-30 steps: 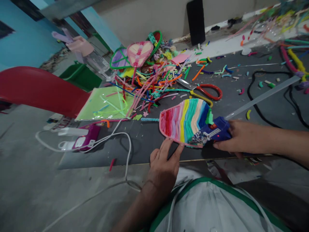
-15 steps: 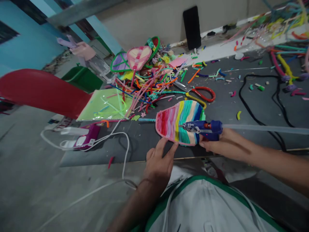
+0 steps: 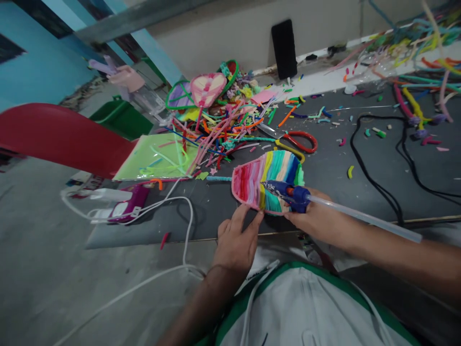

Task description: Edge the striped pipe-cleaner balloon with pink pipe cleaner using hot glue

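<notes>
A flat craft piece striped with rainbow pipe cleaners [image 3: 247, 182] lies near the table's front edge, with a light-blue stem pointing left. Fingers apart, my left hand [image 3: 237, 238] rests its fingertips against the piece's near pink rim. My right hand [image 3: 313, 216] is wrapped round a blue hot glue gun [image 3: 297, 198], partly hidden behind it. The gun's nozzle sits over the yellow and pink stripes; whether it touches them I cannot tell. A long clear glue stick [image 3: 367, 218] sticks out of its back across my forearm.
Behind the piece lie red-and-yellow-handled scissors [image 3: 302, 141] and a heap of pipe cleaners [image 3: 216, 129]. A black phone [image 3: 284, 50] leans on the wall. A black cord [image 3: 374, 178] loops at right. White cables run from a purple power strip [image 3: 129, 204] over the table edge.
The glue gun has moved left and its back end has swung toward me, so the glue stick now slants down to the right. My left hand stays at the piece's edge.
</notes>
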The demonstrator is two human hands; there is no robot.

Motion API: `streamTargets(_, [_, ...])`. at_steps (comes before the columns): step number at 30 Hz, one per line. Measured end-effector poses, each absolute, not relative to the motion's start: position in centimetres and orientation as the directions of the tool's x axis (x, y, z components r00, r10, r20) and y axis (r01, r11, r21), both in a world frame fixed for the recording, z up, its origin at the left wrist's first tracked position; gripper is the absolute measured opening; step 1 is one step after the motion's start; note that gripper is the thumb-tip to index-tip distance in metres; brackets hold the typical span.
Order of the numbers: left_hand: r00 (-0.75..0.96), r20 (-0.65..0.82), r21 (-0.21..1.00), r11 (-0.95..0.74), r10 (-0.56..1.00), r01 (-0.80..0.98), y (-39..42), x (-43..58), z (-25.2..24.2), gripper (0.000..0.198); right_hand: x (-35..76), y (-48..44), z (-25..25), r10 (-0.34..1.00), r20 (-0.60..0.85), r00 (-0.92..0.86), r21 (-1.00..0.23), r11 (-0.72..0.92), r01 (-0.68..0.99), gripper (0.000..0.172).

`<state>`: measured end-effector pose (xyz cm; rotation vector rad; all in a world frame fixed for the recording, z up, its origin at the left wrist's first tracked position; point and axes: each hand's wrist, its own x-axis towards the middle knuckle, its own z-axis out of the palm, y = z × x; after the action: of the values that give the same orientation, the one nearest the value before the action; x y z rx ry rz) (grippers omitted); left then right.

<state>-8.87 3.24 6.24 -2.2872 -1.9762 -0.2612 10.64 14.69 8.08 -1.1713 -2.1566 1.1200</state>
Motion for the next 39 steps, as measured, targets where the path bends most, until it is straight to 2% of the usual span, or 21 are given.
streamTargets(5, [0.138,0.21,0.032,-0.148,0.968,0.988,3.2,-8.9,6.2,0.044,10.1,14.8,7.4,0.842,0.028,-0.539,-0.821,0.326,0.468,0.027])
streamTargets(10, [0.146,0.236,0.057,-0.164,0.961,0.985,3.1,-9.0,6.1,0.044,10.0,14.8,6.7,0.844,0.034,-0.535,-0.802,0.343,0.489,0.023])
streamTargets(17, [0.129,0.187,0.065,-0.144,0.974,0.987,3.2,-8.8,6.4,0.044,10.3,14.7,7.0,0.859,0.008,-0.513,-0.794,0.317,0.518,0.015])
streamTargets(22, [0.117,0.171,0.055,-0.128,0.978,0.99,3.3,-8.6,6.7,0.042,10.1,14.8,7.1,0.85,0.069,-0.523,-0.752,0.389,0.532,0.017])
streamTargets(28, [0.115,0.169,0.053,-0.125,0.979,0.991,3.5,-8.5,6.8,0.041,10.0,14.9,7.0,0.858,0.014,-0.514,-0.769,0.338,0.542,0.018])
streamTargets(33, [0.113,0.187,0.077,-0.129,0.976,0.989,3.6,-8.5,6.6,0.04,9.9,15.1,7.1,0.837,0.009,-0.547,-0.758,0.362,0.543,0.021])
streamTargets(39, [0.128,0.199,0.083,-0.147,0.972,0.986,3.5,-8.7,6.3,0.039,9.8,14.7,6.9,0.872,0.056,-0.486,-0.693,0.385,0.609,0.017])
